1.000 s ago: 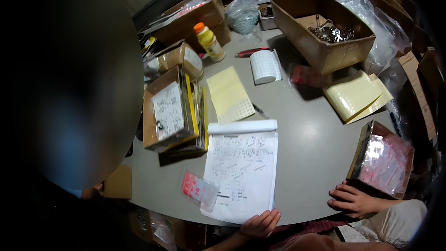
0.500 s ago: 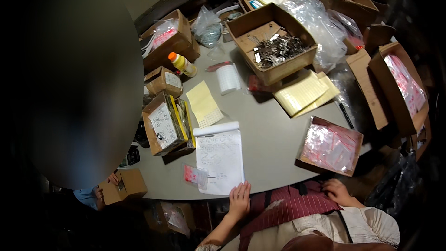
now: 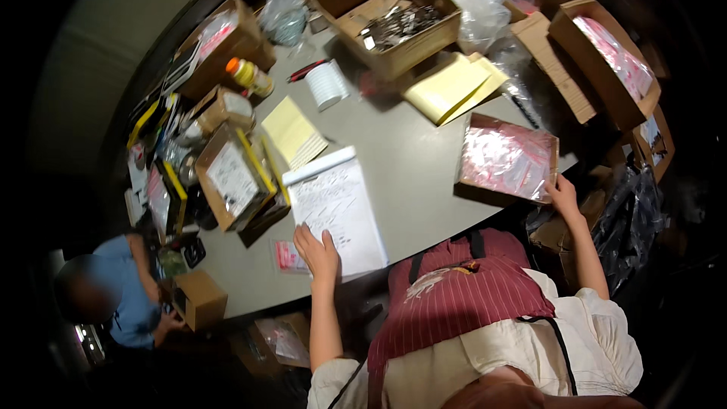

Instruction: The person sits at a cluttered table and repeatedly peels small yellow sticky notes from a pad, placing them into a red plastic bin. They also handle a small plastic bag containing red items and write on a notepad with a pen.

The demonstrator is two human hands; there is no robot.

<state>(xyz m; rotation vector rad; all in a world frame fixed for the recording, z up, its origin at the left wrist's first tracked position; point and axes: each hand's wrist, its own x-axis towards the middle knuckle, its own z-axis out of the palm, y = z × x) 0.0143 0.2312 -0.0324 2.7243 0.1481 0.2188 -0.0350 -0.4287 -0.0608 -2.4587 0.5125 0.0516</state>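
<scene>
hands now on the pad and the bag box

from my feed the view has pulled back and swung over the last second: the desk (image 3: 424, 174) that filled the picture now sits higher and smaller, and more of the striped apron and the floor around it shows. my left hand (image 3: 316, 251), which was only at the bottom edge of the white writing pad (image 3: 337, 208) a second ago, now lies flat and open on the pad's lower left corner, fingers spread, gripping nothing. my right hand (image 3: 564, 195) has gone from resting on the desk edge to touching the near right corner of the shallow cardboard box of pink-tinted plastic bags (image 3: 507, 157); whether its fingers curl round the rim i cannot tell, since the hand is small and partly turned away.

the pad lies near the desk's front edge, with a small pink packet (image 3: 288, 256) just beside the left hand and a yellow notepad (image 3: 291, 130) above it. the bag box sits at the right front corner of the desk. i judge that both things are now steadied under my hands and neither has been lifted. a seated person in blue (image 3: 125, 295) works at the far left, apart from my hands.
</scene>
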